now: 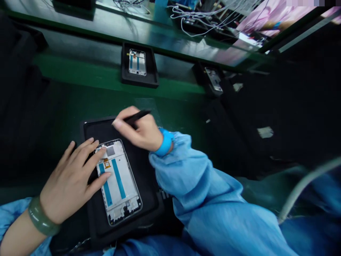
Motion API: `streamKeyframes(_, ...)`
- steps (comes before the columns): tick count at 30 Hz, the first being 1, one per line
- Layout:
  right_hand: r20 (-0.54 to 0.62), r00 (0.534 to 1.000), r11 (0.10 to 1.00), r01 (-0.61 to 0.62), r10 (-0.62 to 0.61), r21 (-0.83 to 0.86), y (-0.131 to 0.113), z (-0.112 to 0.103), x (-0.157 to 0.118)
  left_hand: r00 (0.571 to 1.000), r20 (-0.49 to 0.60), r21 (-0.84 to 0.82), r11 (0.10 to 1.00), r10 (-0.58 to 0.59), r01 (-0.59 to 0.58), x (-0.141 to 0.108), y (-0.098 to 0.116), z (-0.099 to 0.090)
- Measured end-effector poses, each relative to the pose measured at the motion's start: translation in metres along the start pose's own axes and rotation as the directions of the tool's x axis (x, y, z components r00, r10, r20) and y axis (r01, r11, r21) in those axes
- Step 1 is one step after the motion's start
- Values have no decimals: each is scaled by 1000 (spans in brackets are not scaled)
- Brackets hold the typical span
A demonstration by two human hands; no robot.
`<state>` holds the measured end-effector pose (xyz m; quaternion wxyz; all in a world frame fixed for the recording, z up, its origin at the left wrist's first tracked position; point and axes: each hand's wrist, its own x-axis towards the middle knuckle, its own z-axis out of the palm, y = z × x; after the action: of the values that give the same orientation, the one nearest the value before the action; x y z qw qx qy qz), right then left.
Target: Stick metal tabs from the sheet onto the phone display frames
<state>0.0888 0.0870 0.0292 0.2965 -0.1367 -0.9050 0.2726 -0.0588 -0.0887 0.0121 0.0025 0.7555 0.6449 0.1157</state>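
Observation:
A silver phone frame [121,183] with two blue strips and a small orange flex piece lies in a black foam tray [149,199]. My left hand [71,174] rests palm down over the frame's left edge, fingers spread, with fingertips touching its upper left part. Above the tray's upper right side, my right hand [141,129] is closed around a dark pen-like tool [138,116]. The tool's lower end is hidden by the fingers, and the hand is slightly blurred.
Another black tray [140,82] holds a phone frame [137,63] at the back. A further frame [214,79] lies at right beside dark foam stacks [239,135]. White cables [195,16] hang beyond the metal rail; a person's pink sleeve [266,16] shows at the upper right.

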Motion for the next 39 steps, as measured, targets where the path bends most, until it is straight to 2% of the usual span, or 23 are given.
streamKeyframes(2,-24,998,984,-58,55,-168,8,-14,5,1000,4,-1,1000,1,-1,1,1,0)
streamKeyframes(4,120,989,937,-38,84,-346,18,-19,10,1000,16,-4,1000,-5,5,1,2,0)
streamKeyframes(6,300,943,881,16,144,-474,28,-16,13,1000,23,-15,1000,-20,20,1,2,1)
streamKeyframes(8,411,892,842,70,187,-535,35,-11,16,999,29,-41,999,-30,31,0,1,2)
streamKeyframes(11,448,870,815,101,206,-571,48,-21,26,998,-23,-105,993,-57,54,0,-2,2)
streamKeyframes(13,361,892,779,16,272,-627,63,-42,35,987,-112,-147,984,-119,102,0,-5,1)
streamKeyframes(15,151,913,696,-175,380,-696,82,-67,48,962,-193,-185,970,-194,159,2,-7,-2)
streamKeyframes(16,52,888,643,-289,457,-709,92,-77,55,950,-217,-198,963,-223,181,3,-8,-2)
streamKeyframes(18,-115,787,525,-504,606,-686,111,-87,71,942,-228,-204,958,-246,201,5,-9,-1)
streamKeyframes(20,-187,722,462,-597,666,-656,122,-79,90,945,-220,-186,962,-241,202,7,-11,3)
streamKeyframes(22,-194,695,451,-627,692,-636,127,-59,111,948,-213,-171,965,-235,200,8,-13,8)
streamKeyframes(25,-100,726,526,-579,681,-623,125,-32,135,950,-201,-161,964,-240,210,6,-17,16)
streamKeyframes(27,-41,765,573,-515,643,-638,125,-28,140,950,-188,-152,963,-248,221,4,-20,18)
streamKeyframes(30,16,787,571,-433,617,-698,131,-39,127,955,-175,-135,966,-240,219,2,-20,18)
streamKeyframes(34,94,799,555,-322,593,-767,142,-55,90,966,-145,-123,973,-214,197,1,-19,21)
streamKeyframes(39,83,835,510,-250,544,-823,151,-76,63,967,-132,-135,970,-218,200,1,-24,28)
